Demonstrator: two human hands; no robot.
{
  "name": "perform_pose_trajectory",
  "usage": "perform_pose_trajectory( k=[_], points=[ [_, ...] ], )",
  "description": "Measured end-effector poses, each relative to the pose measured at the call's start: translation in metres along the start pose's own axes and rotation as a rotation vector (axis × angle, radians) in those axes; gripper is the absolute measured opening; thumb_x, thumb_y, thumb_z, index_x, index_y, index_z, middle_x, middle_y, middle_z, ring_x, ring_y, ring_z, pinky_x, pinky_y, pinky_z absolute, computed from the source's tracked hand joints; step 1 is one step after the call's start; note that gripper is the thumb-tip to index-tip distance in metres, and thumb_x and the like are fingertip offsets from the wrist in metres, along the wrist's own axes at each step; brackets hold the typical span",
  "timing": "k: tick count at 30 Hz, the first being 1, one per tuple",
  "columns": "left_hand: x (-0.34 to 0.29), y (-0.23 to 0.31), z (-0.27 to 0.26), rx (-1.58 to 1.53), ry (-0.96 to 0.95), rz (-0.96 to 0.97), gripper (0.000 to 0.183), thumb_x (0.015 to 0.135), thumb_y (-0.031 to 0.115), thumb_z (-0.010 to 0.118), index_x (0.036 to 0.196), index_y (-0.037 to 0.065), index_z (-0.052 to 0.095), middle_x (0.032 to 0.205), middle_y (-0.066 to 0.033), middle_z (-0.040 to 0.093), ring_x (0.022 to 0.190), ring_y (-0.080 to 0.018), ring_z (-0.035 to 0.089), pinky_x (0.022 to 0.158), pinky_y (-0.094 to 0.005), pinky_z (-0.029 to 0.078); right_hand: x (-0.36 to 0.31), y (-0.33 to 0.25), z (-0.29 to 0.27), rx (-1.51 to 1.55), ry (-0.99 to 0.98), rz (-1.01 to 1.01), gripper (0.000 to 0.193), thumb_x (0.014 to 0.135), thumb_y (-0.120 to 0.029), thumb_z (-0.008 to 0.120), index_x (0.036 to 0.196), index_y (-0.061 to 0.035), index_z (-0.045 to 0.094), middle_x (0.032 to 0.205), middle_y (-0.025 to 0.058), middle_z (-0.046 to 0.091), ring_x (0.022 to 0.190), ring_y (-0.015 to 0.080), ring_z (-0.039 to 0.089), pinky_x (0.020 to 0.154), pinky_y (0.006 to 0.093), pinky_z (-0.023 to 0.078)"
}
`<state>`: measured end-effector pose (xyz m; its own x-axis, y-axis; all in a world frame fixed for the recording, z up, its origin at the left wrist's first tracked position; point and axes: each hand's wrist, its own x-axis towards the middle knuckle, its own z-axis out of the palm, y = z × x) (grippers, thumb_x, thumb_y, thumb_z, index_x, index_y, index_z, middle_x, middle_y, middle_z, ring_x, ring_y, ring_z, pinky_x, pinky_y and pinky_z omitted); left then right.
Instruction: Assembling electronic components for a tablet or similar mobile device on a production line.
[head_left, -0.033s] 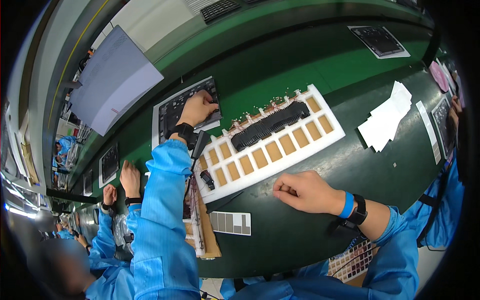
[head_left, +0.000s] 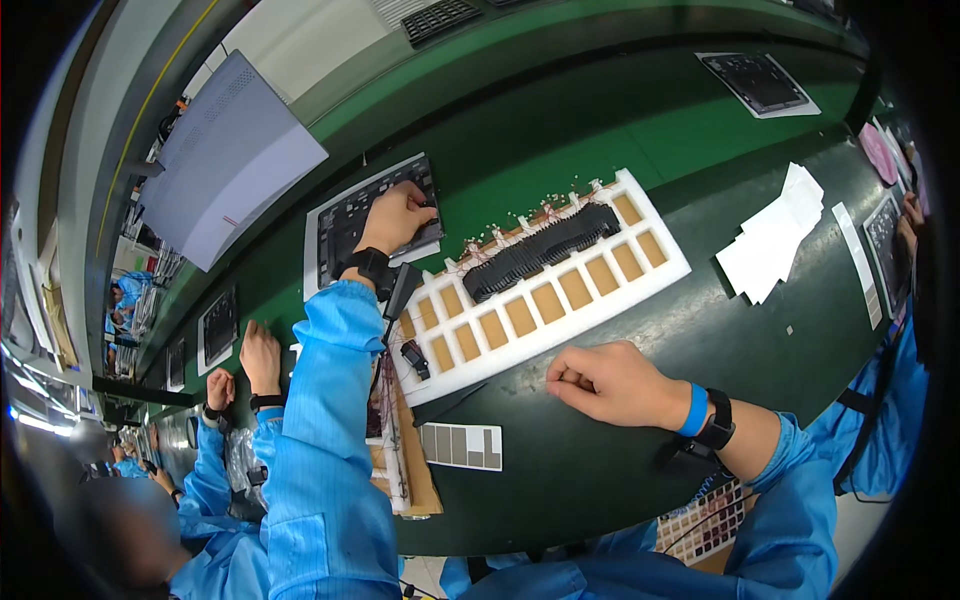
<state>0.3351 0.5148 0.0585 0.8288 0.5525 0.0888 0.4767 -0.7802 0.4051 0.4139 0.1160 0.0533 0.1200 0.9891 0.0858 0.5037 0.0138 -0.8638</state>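
Note:
My left hand reaches over a flat black laptop-like chassis that lies on a white sheet at the far left. Its fingers are bent and pinched together at the chassis's right part; whatever may be between them is hidden. My right hand rests on the dark table, fingers curled inward, with nothing visible in them. Between the hands lies a white foam tray with cardboard-brown compartments. A long row of thin black parts lies across it, with fine wires and small pale ends along the far edge.
A grey panel stands at the left. White sheets and a strip of grey labels lie on the table. Another chassis sits far right. Co-workers' hands are at the left, others at the right edge.

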Motion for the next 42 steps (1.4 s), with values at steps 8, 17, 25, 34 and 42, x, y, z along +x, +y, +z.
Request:
perform_pose_trajectory(
  k=[8,17,25,34,42],
  points=[
    [-0.014,0.016,0.001,0.083,0.049,-0.11,0.031,0.081,0.02,0.082,0.107,0.004,0.075,0.092,-0.0131,0.077,0.091,-0.0294,0.074,0.084,-0.0379,0.058,-0.001,0.001,0.0,-0.045,0.01,-0.01,0.01,0.095,-0.02,0.067,0.096,-0.0111,0.064,0.073,0.0056,0.069,0.066,0.0263,0.069,0.057,0.0398,0.051],
    [-0.022,0.015,-0.004,-0.148,0.028,-0.229,0.026,0.083,0.007,0.078,0.107,-0.003,0.074,0.084,-0.0121,0.077,0.069,-0.0165,0.076,0.067,-0.0279,0.06,0.0,0.002,0.0,-0.063,0.013,-0.033,0.01,0.095,-0.02,0.068,0.095,-0.0112,0.064,0.074,0.0064,0.07,0.066,0.0275,0.069,0.058,0.0401,0.052],
    [-0.025,0.009,-0.002,-0.185,0.071,-0.289,0.019,0.082,0.008,0.079,0.097,-0.002,0.073,0.078,-0.011,0.076,0.065,-0.0163,0.075,0.064,-0.0281,0.058,0.001,0.002,0.001,-0.061,0.023,-0.045,0.01,0.094,-0.02,0.068,0.095,-0.0106,0.064,0.073,0.0072,0.07,0.066,0.0276,0.07,0.058,0.0403,0.052],
    [-0.025,-0.001,0.006,-0.037,0.118,-0.297,0.017,0.085,0.016,0.079,0.089,0.002,0.069,0.076,-0.0112,0.075,0.064,-0.0193,0.074,0.067,-0.0317,0.058,0.001,0.0,0.0,-0.058,0.021,-0.042,0.01,0.093,-0.019,0.069,0.094,-0.0108,0.064,0.073,0.007,0.07,0.067,0.0278,0.07,0.058,0.0405,0.052],
    [-0.03,0.0,0.004,-0.202,0.094,-0.343,0.02,0.091,0.012,0.074,0.099,-0.005,0.066,0.079,-0.0097,0.073,0.063,-0.014,0.071,0.059,-0.0279,0.058,0.0,0.002,0.002,-0.062,0.03,-0.049,0.009,0.093,-0.018,0.069,0.094,-0.0112,0.064,0.073,0.0068,0.07,0.066,0.0277,0.07,0.058,0.0405,0.052]
  ],
)
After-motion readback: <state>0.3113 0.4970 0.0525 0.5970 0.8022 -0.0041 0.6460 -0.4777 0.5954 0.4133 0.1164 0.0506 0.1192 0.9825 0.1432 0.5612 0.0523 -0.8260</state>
